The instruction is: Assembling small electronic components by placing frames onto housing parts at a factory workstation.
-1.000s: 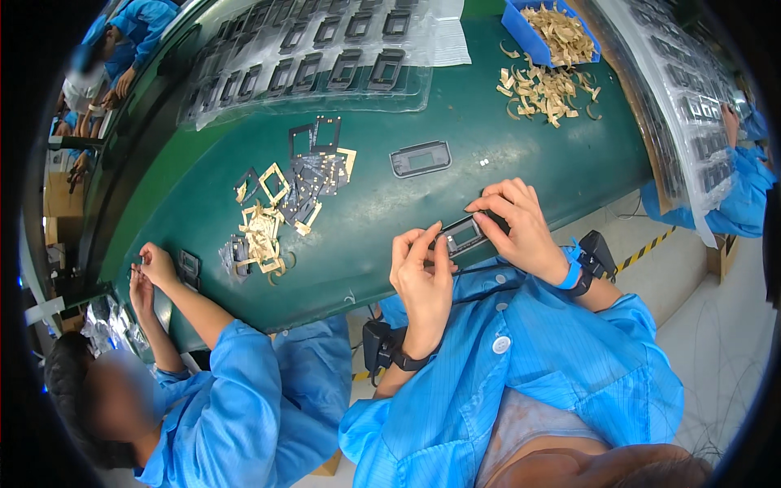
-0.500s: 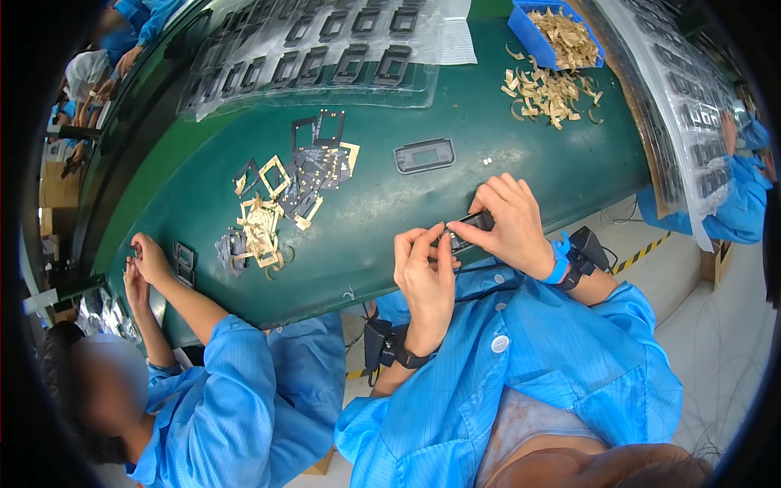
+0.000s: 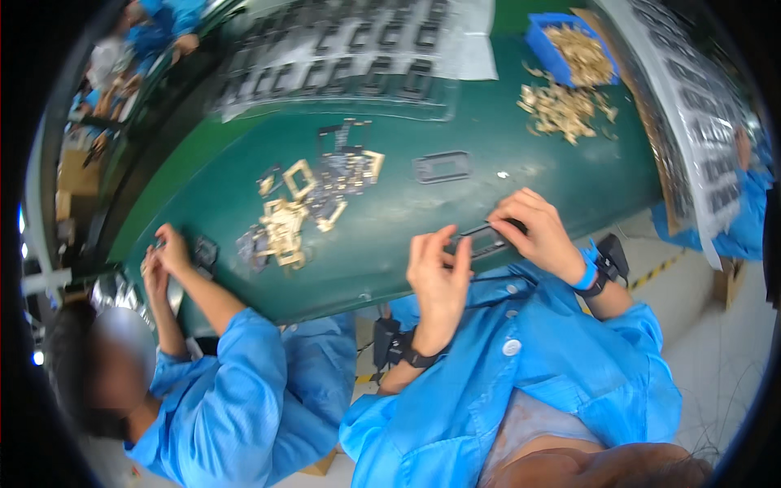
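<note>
Between my two hands, over the near edge of the table, is a black plastic frame (image 3: 486, 242) with a long opening. My left hand (image 3: 440, 275) grips its left end between thumb and fingers. On the other end, my right hand (image 3: 538, 234) closes with thumb and forefinger. The view is blurred, so small details on the frame are lost. Farther back, another dark frame (image 3: 442, 167) lies flat on the green table (image 3: 390, 236). Tiny white bits (image 3: 503, 175) sit to the right of that one.
Dark sheet pieces (image 3: 346, 172) and tan frame-shaped scraps (image 3: 285, 232) are heaped left of centre. Clear trays of black frames (image 3: 378, 75) lie behind. Tan strips (image 3: 561, 111) spill before a blue bin (image 3: 550, 49). A co-worker's hands (image 3: 165, 262) are at left.
The whole view has shifted and blurred, with the table appearing lower and farther right. My hands have spread apart slightly, and more of the black frame shows between them.
</note>
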Tool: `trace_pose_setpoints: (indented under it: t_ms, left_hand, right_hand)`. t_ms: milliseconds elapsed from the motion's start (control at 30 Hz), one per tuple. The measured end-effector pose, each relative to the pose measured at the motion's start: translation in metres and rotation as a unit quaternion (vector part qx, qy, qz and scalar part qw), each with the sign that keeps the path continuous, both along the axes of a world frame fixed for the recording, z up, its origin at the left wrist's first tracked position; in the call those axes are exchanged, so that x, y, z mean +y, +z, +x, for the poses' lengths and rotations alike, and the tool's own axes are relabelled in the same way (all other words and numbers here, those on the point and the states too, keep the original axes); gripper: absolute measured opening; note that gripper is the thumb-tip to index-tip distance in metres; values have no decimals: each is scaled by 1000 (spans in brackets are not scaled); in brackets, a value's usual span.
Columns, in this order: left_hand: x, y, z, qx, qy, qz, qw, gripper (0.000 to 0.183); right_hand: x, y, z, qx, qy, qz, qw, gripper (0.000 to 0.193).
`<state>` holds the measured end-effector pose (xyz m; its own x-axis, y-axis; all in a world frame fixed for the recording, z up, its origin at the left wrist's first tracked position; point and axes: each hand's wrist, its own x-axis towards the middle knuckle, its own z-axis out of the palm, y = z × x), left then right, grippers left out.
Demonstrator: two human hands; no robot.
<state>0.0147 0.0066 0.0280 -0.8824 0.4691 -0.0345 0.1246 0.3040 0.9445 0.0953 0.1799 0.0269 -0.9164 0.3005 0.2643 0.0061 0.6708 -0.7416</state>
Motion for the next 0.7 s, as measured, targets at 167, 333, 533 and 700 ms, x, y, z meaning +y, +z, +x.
trace_pose_setpoints:
  t_ms: [167, 333, 533, 700]
  left_hand:
    - [8, -14, -3, 135, -12, -4, 991, 8]
    - [7, -20, -2, 126, -1, 24, 992, 6]
    - [4, -21, -4, 92, -3, 52, 994, 7]
    - [3, -18, 0, 102, 0, 53, 993, 7]
  right_hand:
    - [-12, 3, 1, 13, -30, 37, 999, 11]
    - [-17, 4, -4, 2, -30, 51, 998, 13]
    - [-8, 12, -7, -24, 11, 12, 1000, 7]
    - [-9, 11, -8, -23, 5, 26, 999, 7]
